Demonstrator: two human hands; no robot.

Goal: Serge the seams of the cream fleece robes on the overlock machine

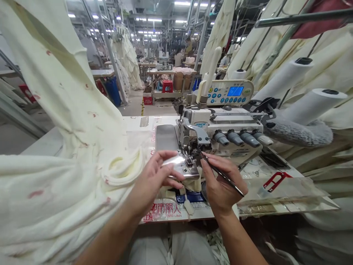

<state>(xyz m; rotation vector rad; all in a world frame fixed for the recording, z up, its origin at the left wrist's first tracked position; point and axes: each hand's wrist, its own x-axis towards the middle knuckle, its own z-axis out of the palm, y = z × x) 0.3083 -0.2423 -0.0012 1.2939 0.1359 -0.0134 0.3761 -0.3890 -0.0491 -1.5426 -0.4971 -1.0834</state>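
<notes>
A white overlock sewing machine [234, 127] stands on the table in front of me. My right hand [224, 182] is closed around dark metal tweezers [222, 175], whose tip points in beside the machine's needle area. Over the shiny metal plate [178, 162] my left hand [157, 171] is held with its fingers spread, near the presser foot [189, 158]. I cannot tell whether those fingertips touch the plate. Thread at the tweezer tip is too fine to make out. Left of the machine, cream fabric [77, 121] with small red prints hangs down and lies bunched on the table.
Red thread snips [275, 180] lie on the table at the right. White thread cones [314, 105] stand behind the machine, near a control panel [228, 92] with a lit screen. A ruler strip [197, 209] runs along the front edge. People work at far tables.
</notes>
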